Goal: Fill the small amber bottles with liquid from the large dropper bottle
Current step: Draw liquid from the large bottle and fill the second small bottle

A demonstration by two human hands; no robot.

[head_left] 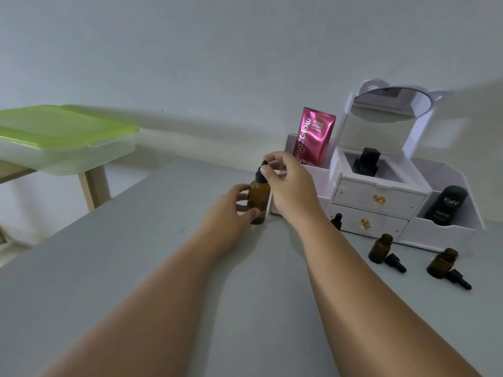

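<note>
The large amber dropper bottle (258, 201) stands upright on the grey table (136, 254), near the middle. My left hand (231, 208) grips its body from the left. My right hand (288, 180) pinches its black dropper cap (261, 172) from the right. Two small amber bottles (379, 247) (441, 263) stand uncapped at the right, each with a black dropper cap (396, 263) (460, 280) lying beside it. A third small bottle (337, 220), capped, shows behind my right forearm.
A white cosmetic organiser (381, 197) with drawers and a round mirror (392, 104) stands at the back right, holding a pink sachet (313, 137) and a dark bottle (446, 205). A green-lidded plastic box (62, 137) sits on a wooden stand at the left.
</note>
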